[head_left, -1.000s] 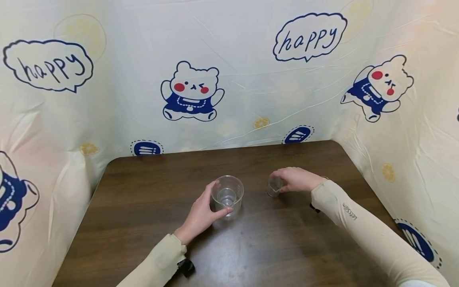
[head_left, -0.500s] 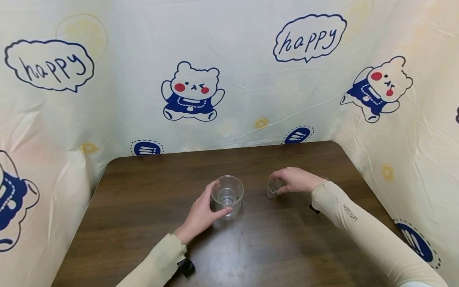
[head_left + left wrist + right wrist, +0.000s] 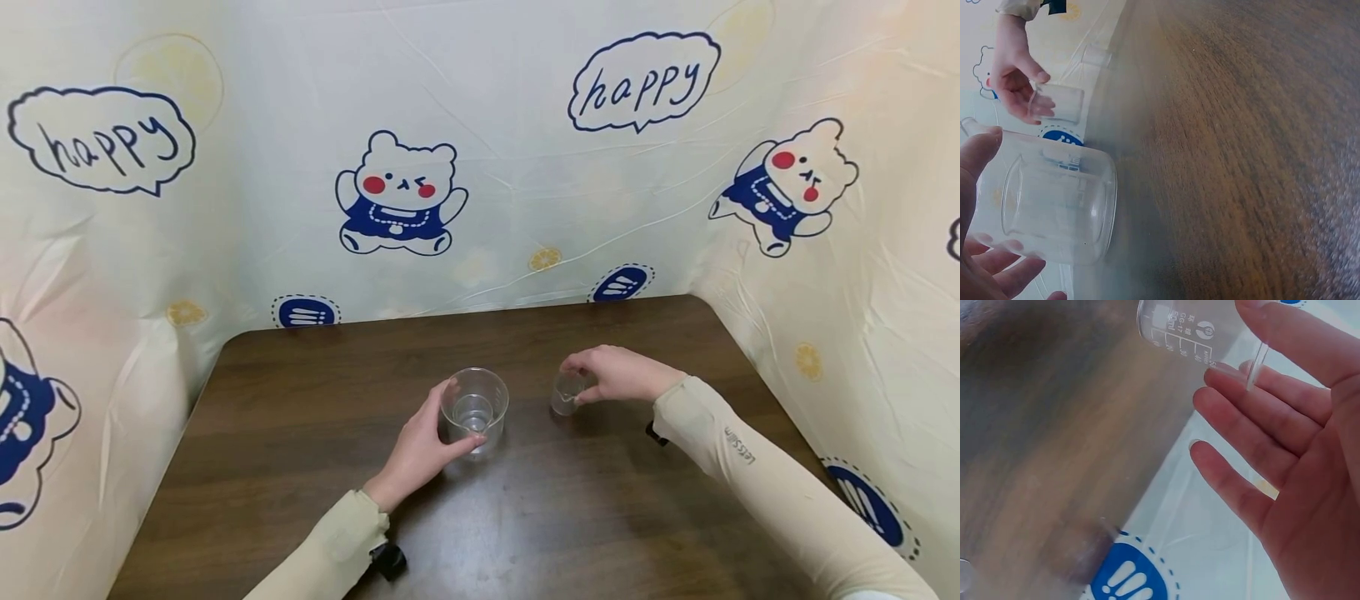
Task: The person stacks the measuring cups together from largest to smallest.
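On the wooden table, my left hand [image 3: 420,450] grips a large clear glass beaker [image 3: 498,405], thumb on the near side and fingers round the far side. A smaller glass beaker [image 3: 1047,197] sits nested inside it. To the right, my right hand [image 3: 618,373] holds a small 50 ml beaker [image 3: 567,395] by its rim, between thumb and fingers. White graduation marks and print show on this small beaker [image 3: 1188,331] in the right wrist view. From the left wrist view its base looks slightly above the tabletop. The two hands' beakers stand apart.
The dark brown table [image 3: 315,467] has rounded far corners. A pale printed curtain [image 3: 510,167] with bears and lettering hangs behind it and along both sides. Black straps [image 3: 388,560] sit under the sleeves at the wrists.
The right hand has shifted the small beaker slightly left, towards the large beaker. My left hand and the large beaker have stayed in place.
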`<state>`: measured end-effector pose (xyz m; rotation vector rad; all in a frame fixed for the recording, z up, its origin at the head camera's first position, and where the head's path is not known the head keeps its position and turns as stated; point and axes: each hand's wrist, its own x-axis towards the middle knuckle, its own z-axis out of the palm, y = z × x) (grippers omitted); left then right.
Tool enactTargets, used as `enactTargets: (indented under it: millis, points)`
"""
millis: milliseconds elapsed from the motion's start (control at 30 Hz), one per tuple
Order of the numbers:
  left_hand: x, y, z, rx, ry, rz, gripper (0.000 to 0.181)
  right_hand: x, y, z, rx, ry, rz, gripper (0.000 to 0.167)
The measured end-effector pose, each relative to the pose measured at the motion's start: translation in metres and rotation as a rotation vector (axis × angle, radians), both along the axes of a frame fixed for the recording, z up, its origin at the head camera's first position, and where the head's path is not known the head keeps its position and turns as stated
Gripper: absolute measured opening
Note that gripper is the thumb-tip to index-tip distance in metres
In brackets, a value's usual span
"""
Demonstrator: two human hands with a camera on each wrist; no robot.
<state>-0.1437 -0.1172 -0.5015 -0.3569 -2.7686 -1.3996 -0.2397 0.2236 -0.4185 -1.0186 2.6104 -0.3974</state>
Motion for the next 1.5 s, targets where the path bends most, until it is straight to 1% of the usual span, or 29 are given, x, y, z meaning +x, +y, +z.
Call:
enactTargets:
  millis: [33, 133, 333, 567, 667, 733, 833, 967, 1133, 1300, 1500]
  points:
    - [0.000, 0.000, 0.000, 0.001, 0.009, 0.001, 0.099, 0.000, -0.001, 0.003, -0.004, 0.001, 0.001, 0.046]
    - [0.000, 0.000, 0.001, 0.003, 0.002, 0.001, 0.098, 0.001, -0.003, 0.011, -0.006, -0.002, 0.004, 0.046]
    - [0.001, 0.000, 0.001, 0.008, -0.028, -0.004, 0.099, 0.001, -0.007, 0.028, -0.008, -0.003, 0.022, 0.047]
    - [-0.001, 0.000, 0.000, 0.007, -0.027, -0.009, 0.100, 0.003, -0.018, 0.051, -0.022, 0.081, 0.079, 0.049]
    - [-0.001, -0.001, 0.000, 0.004, -0.022, -0.009, 0.100, 0.004, -0.024, 0.058, -0.023, 0.087, 0.101, 0.049]
    - [-0.002, -0.001, 0.000, -0.001, -0.017, -0.007, 0.100, 0.004, -0.027, 0.061, -0.020, 0.093, 0.120, 0.049]
    - [-0.002, -0.001, -0.001, -0.006, -0.002, -0.002, 0.099, 0.003, -0.032, 0.066, -0.017, 0.093, 0.122, 0.050]
    - [0.000, 0.000, 0.000, 0.002, 0.013, -0.003, 0.098, 0.002, -0.036, 0.075, -0.022, 0.078, 0.098, 0.050]
    - [0.001, 0.001, 0.000, 0.007, 0.003, -0.003, 0.098, 0.001, -0.042, 0.085, -0.040, 0.070, 0.103, 0.049]
    - [0.001, 0.000, -0.001, 0.004, 0.006, 0.001, 0.097, 0.000, -0.051, 0.090, -0.061, 0.066, 0.119, 0.048]
    - [0.000, 0.000, 0.000, -0.001, 0.001, -0.008, 0.098, -0.002, -0.062, 0.092, -0.061, 0.089, 0.158, 0.047]
